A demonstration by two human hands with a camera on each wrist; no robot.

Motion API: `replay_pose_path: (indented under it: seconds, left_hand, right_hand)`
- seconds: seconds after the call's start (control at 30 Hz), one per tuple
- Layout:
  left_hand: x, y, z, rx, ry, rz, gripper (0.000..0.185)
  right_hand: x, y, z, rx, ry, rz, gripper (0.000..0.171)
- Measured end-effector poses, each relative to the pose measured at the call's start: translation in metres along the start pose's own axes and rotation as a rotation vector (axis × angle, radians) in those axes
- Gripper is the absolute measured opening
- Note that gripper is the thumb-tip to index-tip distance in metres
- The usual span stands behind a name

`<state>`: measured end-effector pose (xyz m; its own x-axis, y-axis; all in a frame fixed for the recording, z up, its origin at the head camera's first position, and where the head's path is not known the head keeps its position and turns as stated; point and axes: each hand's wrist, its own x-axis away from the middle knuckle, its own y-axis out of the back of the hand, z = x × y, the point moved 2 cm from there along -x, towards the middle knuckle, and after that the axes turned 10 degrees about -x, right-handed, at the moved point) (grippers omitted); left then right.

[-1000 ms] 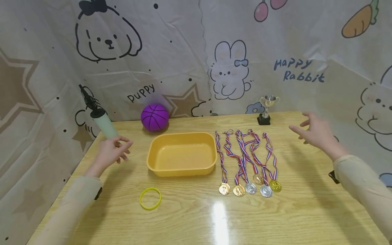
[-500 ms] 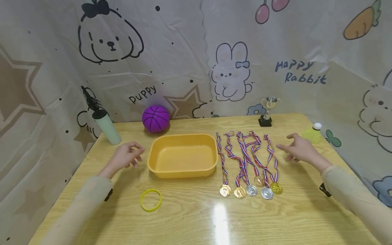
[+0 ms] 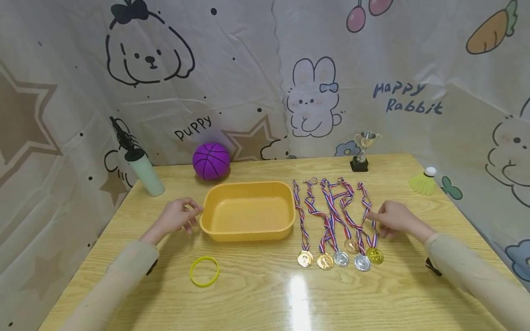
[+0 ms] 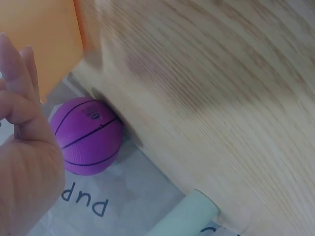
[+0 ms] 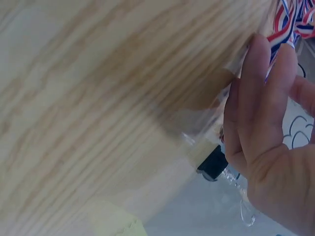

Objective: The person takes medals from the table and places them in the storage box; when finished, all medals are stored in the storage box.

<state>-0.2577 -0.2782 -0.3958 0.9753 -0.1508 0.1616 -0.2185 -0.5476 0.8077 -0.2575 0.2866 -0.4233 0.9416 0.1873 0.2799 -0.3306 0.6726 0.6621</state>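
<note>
Tray (image 3: 247, 232): orange-yellow, plain. Five medals (image 3: 340, 257) beside it: ribbons (image 3: 327, 209) striped red, white and blue; discs gold, gold, silver, silver, gold along the near row, one more gold disc (image 3: 351, 244) just behind. Wristband (image 3: 204, 271) near the front edge: bright yellow. Ball (image 3: 211, 160) at the back edge: purple with black seam lines. Bottle (image 3: 148, 177) at the back left corner: pale green, black cap. Trophy (image 3: 363, 149): silver cup, black base. Shuttlecock (image 3: 423, 182) at the right edge: yellow-green skirt, white tip. Table (image 3: 265, 294): light wood grain. Sleeves (image 3: 468, 271): beige. Backdrop (image 3: 265, 69): cream with outlined cartoon puppies, rabbits, tan stars.
</note>
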Motion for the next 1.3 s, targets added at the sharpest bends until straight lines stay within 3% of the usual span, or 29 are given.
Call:
replay_pose_path:
  seconds: [0.4, 0.83, 1.3]
  left_hand:
    - [-0.003, -0.007, 0.000, 0.027, -0.013, 0.011, 0.027]
    - [-0.003, -0.012, 0.000, 0.098, -0.005, 0.070, 0.030]
    - [-0.003, -0.012, 0.001, 0.184, -0.030, 0.113, 0.032]
  right_hand:
    - [-0.007, -0.012, 0.004, 0.011, -0.002, -0.004, 0.044]
    - [-0.007, -0.021, 0.006, -0.073, -0.060, -0.030, 0.018]
    - [-0.002, -0.017, 0.006, -0.084, -0.034, -0.016, 0.017]
